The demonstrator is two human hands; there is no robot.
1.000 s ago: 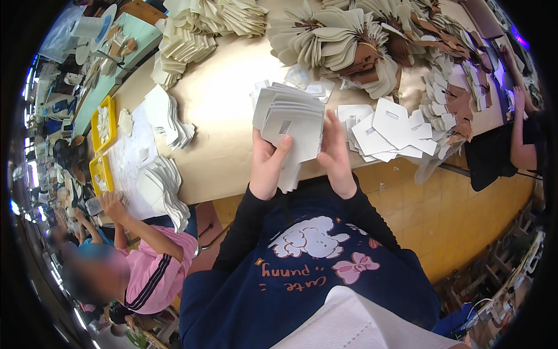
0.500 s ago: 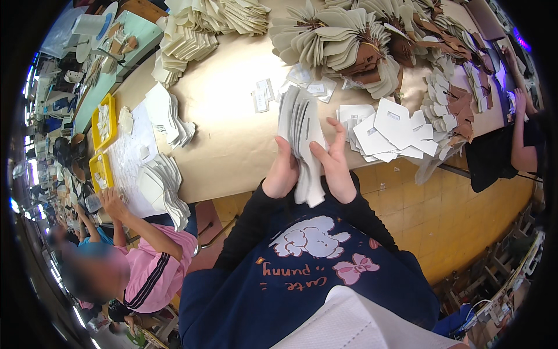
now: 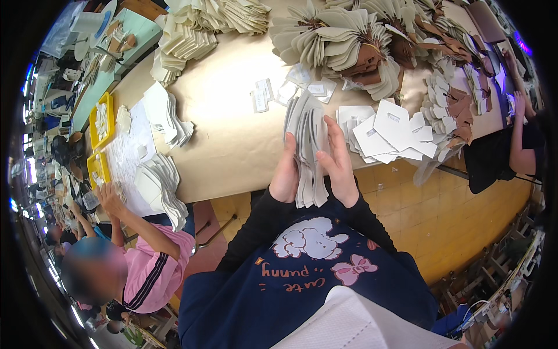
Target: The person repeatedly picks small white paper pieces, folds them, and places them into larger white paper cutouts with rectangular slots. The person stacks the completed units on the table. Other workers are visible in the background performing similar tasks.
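Upright between my palms is a bundle of thin white and grey cut pieces (image 3: 306,134), their edges fanned at the top and wavy below. My left hand (image 3: 285,177) presses along its left side, thumb up. On the right side my right hand (image 3: 342,171) grips it, the thumb against the pieces and the fingers stretched upward. The bundle stands over the table's near edge, just in front of my apron. Beyond it lie several small labelled cards (image 3: 261,95). Loose white cut pieces (image 3: 390,131) are spread beside my right hand.
Bundles of cream pieces (image 3: 186,43) and cream and brown pieces (image 3: 349,43) cover the far table. White stacks (image 3: 160,183) and yellow trays (image 3: 102,125) are at the left. There a co-worker in a pink shirt (image 3: 160,262) sits; another person's arm (image 3: 519,134) shows far right.
The bundle and both my hands have shifted slightly right. Its pieces have spread more at the top, and my right thumb has moved lower on it.
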